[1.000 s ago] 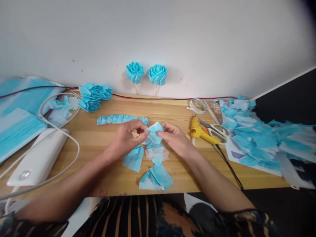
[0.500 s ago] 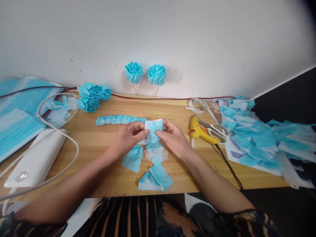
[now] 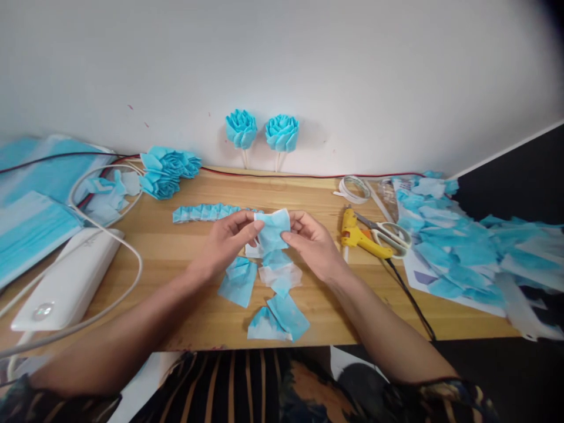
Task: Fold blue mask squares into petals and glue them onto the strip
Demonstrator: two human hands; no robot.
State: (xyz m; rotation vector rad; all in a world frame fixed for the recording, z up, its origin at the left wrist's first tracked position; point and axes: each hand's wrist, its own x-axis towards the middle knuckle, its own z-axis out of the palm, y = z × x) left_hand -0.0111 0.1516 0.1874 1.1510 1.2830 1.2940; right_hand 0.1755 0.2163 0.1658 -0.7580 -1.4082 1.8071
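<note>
A small light-blue fabric piece [image 3: 273, 229] with a white edge is held up between both hands over the wooden table. My left hand [image 3: 231, 238] pinches its left side, thumb in front. My right hand [image 3: 311, 241] grips the right side between thumb and fingers. Below the hands lie loose blue and white fabric pieces [image 3: 282, 275], a blue square [image 3: 238, 282] and two overlapping pieces [image 3: 288, 317] near the front edge. Behind my left hand runs a pleated blue strip [image 3: 205, 212], its right end partly hidden.
Two blue fabric flowers [image 3: 282, 134] on sticks lean at the wall; more flowers [image 3: 163, 173] lie left. A yellow glue gun [image 3: 359, 235], scissors [image 3: 392, 235] and tape roll [image 3: 355, 189] sit right, beside a fabric heap [image 3: 458, 252]. A white power bank [image 3: 66, 282] and cable are at left.
The left thumb has shifted up and left on the fabric piece, whose top edge now tilts and looks less flat. The right hand stays pinched on its side.
</note>
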